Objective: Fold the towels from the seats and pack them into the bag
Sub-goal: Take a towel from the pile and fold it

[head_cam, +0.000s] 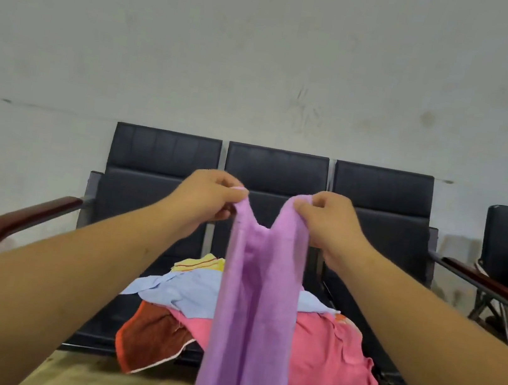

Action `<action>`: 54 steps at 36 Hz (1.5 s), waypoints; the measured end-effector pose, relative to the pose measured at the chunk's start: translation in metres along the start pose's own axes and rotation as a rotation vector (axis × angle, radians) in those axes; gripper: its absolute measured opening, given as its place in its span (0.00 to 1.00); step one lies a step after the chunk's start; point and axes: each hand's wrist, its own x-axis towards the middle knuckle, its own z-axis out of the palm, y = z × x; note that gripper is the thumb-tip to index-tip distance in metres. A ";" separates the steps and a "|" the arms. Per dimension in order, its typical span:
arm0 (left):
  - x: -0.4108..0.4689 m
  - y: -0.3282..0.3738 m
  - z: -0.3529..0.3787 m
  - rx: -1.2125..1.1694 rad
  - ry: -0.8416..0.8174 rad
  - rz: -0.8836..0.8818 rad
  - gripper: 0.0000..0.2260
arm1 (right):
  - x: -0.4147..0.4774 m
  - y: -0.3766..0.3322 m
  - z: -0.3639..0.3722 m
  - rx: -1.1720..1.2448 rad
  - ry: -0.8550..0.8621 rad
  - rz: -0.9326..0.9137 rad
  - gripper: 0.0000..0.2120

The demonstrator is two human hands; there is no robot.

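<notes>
Purple towel (256, 308): held up in front of the middle of the black seats (165, 159), hanging lengthwise and sagging in a V between its two top corners.
Left hand (209, 198): fingers curled, pinching the towel's left top corner.
Right hand (330, 223): pinching the right top corner likewise.
Pile on the middle seat: yellow towel (202, 263) at the back, light blue towel (182, 290) over pink towel (331, 352), red-brown towel (151, 338) front left, drooping over the seat edge.
</notes>
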 end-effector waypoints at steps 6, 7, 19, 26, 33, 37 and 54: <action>-0.011 0.001 0.011 -0.038 -0.220 0.103 0.03 | -0.017 -0.001 0.023 0.037 -0.123 -0.097 0.10; -0.012 0.001 0.010 -0.070 -0.265 0.109 0.04 | -0.018 -0.001 0.024 0.042 -0.123 -0.109 0.10; -0.012 -0.006 0.004 0.135 -0.287 0.193 0.06 | -0.016 0.011 0.032 0.119 -0.199 -0.049 0.07; -0.010 -0.010 0.009 0.247 -0.218 0.213 0.06 | -0.015 0.016 0.032 0.275 -0.193 0.032 0.07; -0.007 -0.012 0.013 0.304 -0.152 0.239 0.08 | -0.014 0.023 0.036 0.529 -0.263 0.157 0.11; -0.007 -0.009 0.014 0.310 -0.132 0.262 0.10 | -0.014 0.028 0.033 0.612 -0.325 0.085 0.12; -0.019 -0.035 -0.005 0.630 -0.513 0.180 0.23 | -0.008 0.035 0.013 0.359 -0.288 0.009 0.06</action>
